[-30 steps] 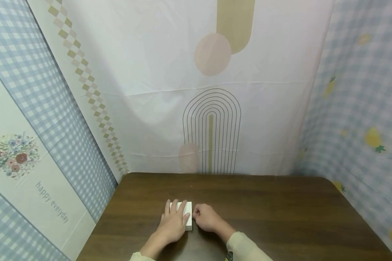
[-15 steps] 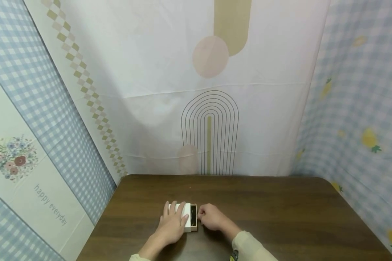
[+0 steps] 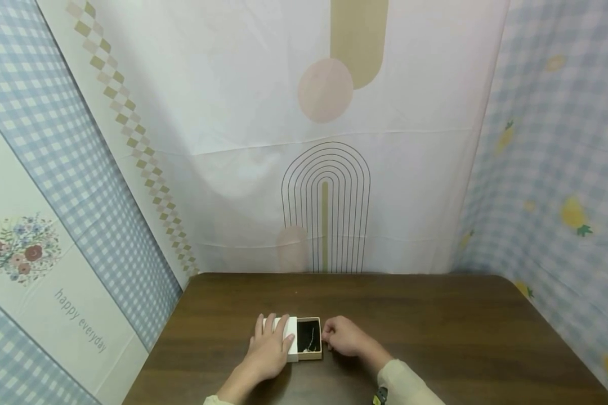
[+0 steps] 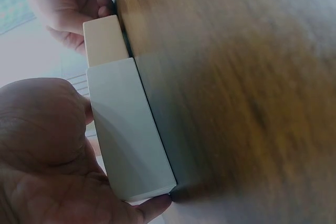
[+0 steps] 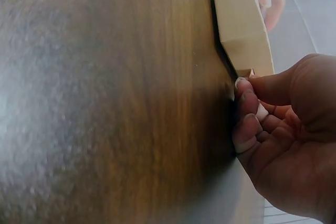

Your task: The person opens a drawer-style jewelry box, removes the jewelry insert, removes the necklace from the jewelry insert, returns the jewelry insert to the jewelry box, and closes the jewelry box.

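A small white slide-out box lies on the table, its outer sleeve (image 3: 293, 333) under my left hand (image 3: 268, 351). Fingers spread over the sleeve's top, and in the left wrist view one finger bends around its near end. From the sleeve's right side a cream drawer (image 3: 311, 356) sticks out well to the right. Black lining shows inside, with a thin silvery chain (image 3: 312, 341) on it. My right hand (image 3: 345, 336) is at the drawer's outer end; in the right wrist view thumb and forefinger (image 5: 247, 85) pinch at that end, covering the gripped part.
The dark wooden table (image 3: 436, 332) reaches back to a white patterned curtain (image 3: 233, 197). Checked blue cloth (image 3: 547, 169) hangs along the right side, and another checked cloth (image 3: 126, 230) hangs at the left.
The right hand has moved to the right, drawing the drawer out of the sleeve and uncovering the black lining and chain. The left hand has stayed on the sleeve.
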Demonstrator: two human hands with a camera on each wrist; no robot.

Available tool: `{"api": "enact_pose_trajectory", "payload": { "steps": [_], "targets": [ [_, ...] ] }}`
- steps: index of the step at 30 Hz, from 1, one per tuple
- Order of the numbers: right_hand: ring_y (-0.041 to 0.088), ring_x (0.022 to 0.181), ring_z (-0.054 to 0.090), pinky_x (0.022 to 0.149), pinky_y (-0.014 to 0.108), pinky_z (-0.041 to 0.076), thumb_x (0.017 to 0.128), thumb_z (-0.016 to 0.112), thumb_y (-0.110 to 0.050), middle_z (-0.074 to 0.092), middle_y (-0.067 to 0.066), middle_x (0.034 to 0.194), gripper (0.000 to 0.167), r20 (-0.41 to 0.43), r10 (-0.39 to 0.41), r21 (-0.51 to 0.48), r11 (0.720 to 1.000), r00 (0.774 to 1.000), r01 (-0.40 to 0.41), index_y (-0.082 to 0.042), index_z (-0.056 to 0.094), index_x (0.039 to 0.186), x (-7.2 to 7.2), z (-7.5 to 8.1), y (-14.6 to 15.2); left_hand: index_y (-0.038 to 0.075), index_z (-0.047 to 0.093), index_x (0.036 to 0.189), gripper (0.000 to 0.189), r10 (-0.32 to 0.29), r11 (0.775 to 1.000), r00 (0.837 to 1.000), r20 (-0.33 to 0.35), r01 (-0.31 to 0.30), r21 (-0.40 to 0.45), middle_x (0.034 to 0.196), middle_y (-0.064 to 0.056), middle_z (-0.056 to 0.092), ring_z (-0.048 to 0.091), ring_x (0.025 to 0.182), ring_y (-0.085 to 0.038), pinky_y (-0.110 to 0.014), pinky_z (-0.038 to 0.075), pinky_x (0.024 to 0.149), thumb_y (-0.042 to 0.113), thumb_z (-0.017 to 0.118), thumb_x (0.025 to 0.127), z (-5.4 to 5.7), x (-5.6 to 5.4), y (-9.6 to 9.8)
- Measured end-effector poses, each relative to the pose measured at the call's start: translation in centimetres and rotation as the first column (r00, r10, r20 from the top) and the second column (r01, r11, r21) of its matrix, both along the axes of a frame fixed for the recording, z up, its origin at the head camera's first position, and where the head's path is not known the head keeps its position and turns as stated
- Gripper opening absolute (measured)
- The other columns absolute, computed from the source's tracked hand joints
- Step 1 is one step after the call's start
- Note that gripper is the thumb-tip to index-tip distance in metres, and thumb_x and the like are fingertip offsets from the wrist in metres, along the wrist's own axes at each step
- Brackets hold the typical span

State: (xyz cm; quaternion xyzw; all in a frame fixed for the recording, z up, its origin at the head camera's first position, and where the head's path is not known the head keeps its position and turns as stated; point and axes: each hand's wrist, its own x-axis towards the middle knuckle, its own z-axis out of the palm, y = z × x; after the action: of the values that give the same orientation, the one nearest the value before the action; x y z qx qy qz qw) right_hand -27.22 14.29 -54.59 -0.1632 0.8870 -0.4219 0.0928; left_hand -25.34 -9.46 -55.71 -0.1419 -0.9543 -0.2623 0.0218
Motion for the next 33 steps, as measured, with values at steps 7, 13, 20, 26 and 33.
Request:
{"api": "enact_pose_trajectory", "payload": {
  "steps": [7, 13, 20, 26, 33],
  "targets": [
    [0.014, 0.065, 0.058, 0.061, 0.027, 0.045, 0.098, 0.064, -0.004, 0.067, 0.004, 0.070, 0.015, 0.026, 0.013, 0.017, 1.000, 1.000, -0.014, -0.003, 0.067, 0.083, 0.1, 0.3, 0.0, 0.008, 0.045, 0.159, 0.055, -0.004, 1.000, 1.000, -0.015, 0.003, -0.011, 0.164, -0.031, 0.038, 0.021, 0.156, -0.064, -0.084, 0.036, 0.112, 0.034, 0.051, 0.111, -0.2, 0.0, -0.1],
    [0.014, 0.066, 0.059, 0.060, 0.027, 0.045, 0.097, 0.064, -0.002, 0.067, 0.005, 0.071, 0.014, 0.038, -0.005, -0.009, 1.000, 0.999, 0.006, -0.002, 0.066, 0.083, 0.0, 0.3, 0.0, 0.007, 0.044, 0.159, 0.056, -0.020, 1.000, 1.000, -0.014, 0.020, 0.000, 0.163, -0.033, 0.038, 0.020, 0.155, -0.064, -0.085, 0.035, 0.112, 0.036, 0.049, 0.112, 1.0, 0.4, -0.2],
    [0.016, 0.068, 0.063, 0.058, 0.028, 0.053, 0.101, 0.063, -0.004, 0.070, 0.008, 0.078, 0.008, 0.090, 0.012, -0.070, 0.998, 0.996, -0.006, -0.002, 0.067, 0.094, 0.2, 0.3, 0.6, 0.006, 0.046, 0.158, 0.056, -0.017, 1.000, 1.000, -0.009, 0.017, -0.009, 0.163, -0.033, 0.039, 0.021, 0.155, -0.064, -0.084, 0.036, 0.112, 0.037, 0.049, 0.112, 1.1, 0.6, -0.2],
    [0.017, 0.074, 0.066, 0.063, 0.029, 0.056, 0.103, 0.063, -0.007, 0.072, 0.010, 0.088, 0.013, 0.023, -0.026, -0.059, 0.998, 0.999, 0.028, 0.001, 0.070, 0.111, 0.1, 1.6, 2.0, 0.004, 0.045, 0.158, 0.057, -0.035, 0.999, 0.999, 0.000, 0.035, 0.008, 0.162, -0.035, 0.038, 0.021, 0.154, -0.066, -0.086, 0.033, 0.111, 0.036, 0.051, 0.111, 1.8, 0.7, 0.0],
    [0.011, 0.085, 0.061, 0.073, 0.027, 0.052, 0.105, 0.064, -0.012, 0.073, 0.005, 0.097, 0.014, -0.127, -0.123, 0.014, 0.992, 0.984, 0.126, -0.006, 0.073, 0.114, 0.4, 3.6, 2.2, 0.005, 0.044, 0.159, 0.058, -0.019, 1.000, 1.000, -0.001, 0.019, 0.000, 0.163, -0.034, 0.038, 0.020, 0.154, -0.066, -0.085, 0.034, 0.113, 0.038, 0.049, 0.112, 1.1, 0.4, 0.0]
  ]
}}
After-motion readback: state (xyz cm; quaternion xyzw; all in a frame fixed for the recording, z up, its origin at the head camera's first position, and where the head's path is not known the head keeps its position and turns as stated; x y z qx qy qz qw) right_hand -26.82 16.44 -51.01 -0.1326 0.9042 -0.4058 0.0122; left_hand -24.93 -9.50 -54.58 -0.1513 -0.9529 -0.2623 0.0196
